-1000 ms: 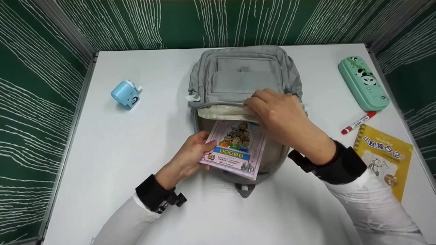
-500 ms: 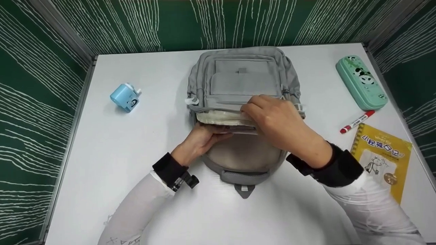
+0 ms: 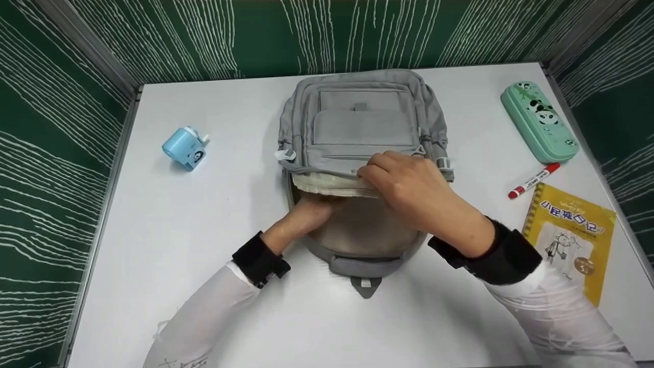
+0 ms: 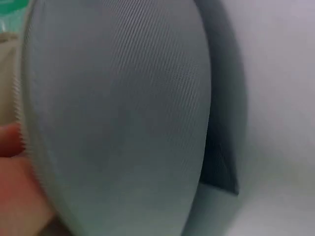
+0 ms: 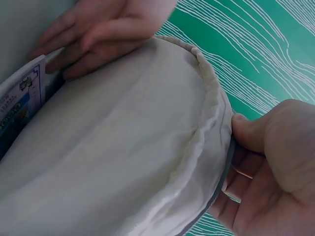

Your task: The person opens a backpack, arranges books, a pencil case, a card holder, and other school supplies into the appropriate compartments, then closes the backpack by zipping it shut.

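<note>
A grey backpack (image 3: 365,128) lies on its back with its main compartment unzipped toward me. My right hand (image 3: 411,184) pinches the edge of the front flap and holds it up, its pale lining (image 5: 133,123) showing in the right wrist view. Under that flap reaches my left hand (image 3: 309,213), its fingers hidden in the head view. Seen from the right wrist, the left hand (image 5: 110,29) has extended fingers close to the edge of a book (image 5: 22,98) inside the bag and does not grip it. Most of the book is out of sight.
On the white table (image 3: 204,214) a blue pencil sharpener (image 3: 185,148) stands at left. To the right are a green panda pencil case (image 3: 540,121), a red-capped marker (image 3: 534,181) and a yellow spiral notebook (image 3: 572,240). Green panels (image 3: 286,36) border the table.
My left hand has carried the book under the flap into the backpack and let go of it there. The right hand has kept its hold on the flap, which hangs slightly lower.
</note>
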The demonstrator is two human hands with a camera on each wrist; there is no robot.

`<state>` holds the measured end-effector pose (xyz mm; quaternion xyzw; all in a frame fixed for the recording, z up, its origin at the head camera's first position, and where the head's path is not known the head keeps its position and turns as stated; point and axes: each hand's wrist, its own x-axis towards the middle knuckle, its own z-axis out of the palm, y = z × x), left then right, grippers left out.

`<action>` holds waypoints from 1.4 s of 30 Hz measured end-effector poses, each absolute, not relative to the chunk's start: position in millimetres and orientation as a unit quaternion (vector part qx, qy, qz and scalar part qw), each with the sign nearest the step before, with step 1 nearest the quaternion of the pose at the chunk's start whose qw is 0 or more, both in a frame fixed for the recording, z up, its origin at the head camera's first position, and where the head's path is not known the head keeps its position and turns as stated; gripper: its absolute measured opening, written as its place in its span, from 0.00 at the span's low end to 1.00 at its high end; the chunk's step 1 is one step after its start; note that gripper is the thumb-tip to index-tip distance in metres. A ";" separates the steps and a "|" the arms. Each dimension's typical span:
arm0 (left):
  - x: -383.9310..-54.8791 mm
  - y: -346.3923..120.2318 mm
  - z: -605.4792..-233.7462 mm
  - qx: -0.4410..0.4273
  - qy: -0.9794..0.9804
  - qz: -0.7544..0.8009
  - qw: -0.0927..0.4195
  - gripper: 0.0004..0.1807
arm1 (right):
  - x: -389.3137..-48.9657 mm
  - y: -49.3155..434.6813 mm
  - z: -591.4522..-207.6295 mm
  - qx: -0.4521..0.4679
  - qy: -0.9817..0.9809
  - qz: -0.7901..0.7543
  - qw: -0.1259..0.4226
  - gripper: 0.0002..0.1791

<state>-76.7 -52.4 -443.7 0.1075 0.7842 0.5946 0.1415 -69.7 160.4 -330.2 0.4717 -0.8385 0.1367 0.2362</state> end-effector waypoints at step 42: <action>-23.5 -51.6 -413.1 0.350 0.834 0.291 -0.313 0.13 | -23.7 275.3 -420.7 0.222 -0.938 0.194 0.182 0.45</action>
